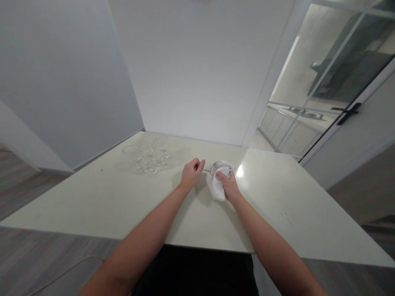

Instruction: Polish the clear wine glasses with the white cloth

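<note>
White cloth [218, 190], one piece, is bunched in the right hand [231, 187] around one clear stemmed glass [207, 171], over the glossy pale table [123, 201]; the left hand [190, 174] grasps its stem end. Wiping seems underway; turning needs steady fingers. Toward the far left corner, several clear glasses [149, 154] overlap, uncountable.

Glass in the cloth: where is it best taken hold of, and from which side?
I'd pinch the glass by its stem, coming from the left, where the left hand is. The glass lies sideways, its slim stem bare, while the cloth and right hand wrap the bowl.
</note>
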Motion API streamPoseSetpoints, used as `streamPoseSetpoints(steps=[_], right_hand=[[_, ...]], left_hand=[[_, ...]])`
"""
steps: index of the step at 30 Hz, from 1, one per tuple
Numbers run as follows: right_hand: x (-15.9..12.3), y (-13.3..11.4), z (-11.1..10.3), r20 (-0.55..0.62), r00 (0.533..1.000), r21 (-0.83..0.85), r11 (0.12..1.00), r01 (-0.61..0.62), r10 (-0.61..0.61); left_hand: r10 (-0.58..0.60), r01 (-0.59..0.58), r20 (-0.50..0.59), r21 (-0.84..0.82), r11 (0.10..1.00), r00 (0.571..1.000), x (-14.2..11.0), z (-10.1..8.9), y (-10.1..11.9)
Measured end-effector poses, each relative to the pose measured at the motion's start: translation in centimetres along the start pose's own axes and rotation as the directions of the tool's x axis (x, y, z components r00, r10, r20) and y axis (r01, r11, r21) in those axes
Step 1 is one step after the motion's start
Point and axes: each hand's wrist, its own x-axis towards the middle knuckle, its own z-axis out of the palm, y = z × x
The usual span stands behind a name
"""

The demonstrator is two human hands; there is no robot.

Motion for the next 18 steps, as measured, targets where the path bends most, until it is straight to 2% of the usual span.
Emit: streamPoseSetpoints(steps=[3, 6, 7, 9, 11, 13, 15, 16, 18], right_hand=[[0.5, 0.4, -0.1, -0.092, 0.992, -0.036, 0.995, 0.089, -0.092], [0.8, 0.3, -0.2, -0.132, 0.976, -0.054, 0.985, 0.165, -0.171], [0.8, 0.2, -0.2, -0.141, 0.974, -0.050, 0.984, 0.172, -0.177], [0.6, 0.1, -0.2, -0.124, 0.982, -0.032, 0.990, 0.140, -0.143], [0.5, 0.2, 0.0, -0.081, 0.994, -0.019, 0.998, 0.066, -0.067], [0.3, 0.4, 0.2, -0.050, 0.999, -0.020, 1.000, 0.017, -0.018], [0.4, 0.5, 0.2, -0.052, 0.998, -0.039, 0.999, 0.033, -0.035], [0.4, 0.5, 0.2, -0.064, 0.996, -0.059, 0.997, 0.058, -0.062], [0.6, 0.4, 0.1, -0.089, 0.988, -0.147, 0.982, 0.114, -0.128]], left_hand=[[-0.031, 0.043, 0.148, -0.082, 0.996, 0.989, 0.1, 0.3, -0.3], [-0.113, 0.190, 0.318, -0.223, 0.956, 0.941, -0.1, 0.7, -0.4], [-0.140, 0.251, 0.387, -0.253, 0.934, 0.911, -0.3, 0.8, -0.2], [-0.173, 0.379, 0.547, -0.291, 0.879, 0.819, -0.7, 0.9, 0.2], [-0.154, 0.486, 0.684, -0.323, 0.812, 0.713, -1.2, 0.9, 0.8], [-0.105, 0.544, 0.759, -0.356, 0.760, 0.643, -1.4, 0.7, 1.2], [-0.076, 0.545, 0.770, -0.374, 0.750, 0.634, -1.3, 0.6, 1.3], [-0.077, 0.523, 0.751, -0.379, 0.764, 0.656, -1.0, 0.6, 1.2], [-0.117, 0.449, 0.641, -0.385, 0.807, 0.759, -0.5, 0.5, 0.8]])
